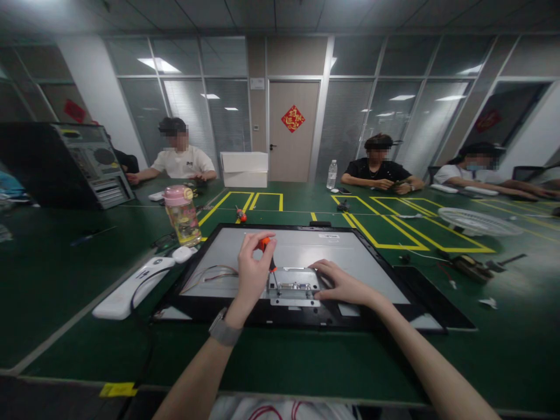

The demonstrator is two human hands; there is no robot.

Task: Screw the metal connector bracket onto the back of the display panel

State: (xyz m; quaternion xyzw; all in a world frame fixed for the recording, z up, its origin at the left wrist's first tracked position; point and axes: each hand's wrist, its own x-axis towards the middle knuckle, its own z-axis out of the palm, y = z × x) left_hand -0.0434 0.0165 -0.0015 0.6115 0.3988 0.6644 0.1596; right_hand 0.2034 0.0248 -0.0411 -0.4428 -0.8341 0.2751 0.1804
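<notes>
Bare forearms (pixel 190 373) extend, left hand (pixel 254 262) pinching a screwdriver (pixel 272 266), right (pixel 336 283) loosely spread against a metal bracket (pixel 293 287).

The left wrist (pixel 237 315) wears a wide grey strap (pixel 226 331) — both forearms (pixel 195 367) bare — the clothing (pixel 234 408) pale with looping red lines (pixel 264 410).

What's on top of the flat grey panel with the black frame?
A silver metal bracket, thin coloured wires and a white label. The bracket, left hand and right hand hide whatever's beneath.
</notes>
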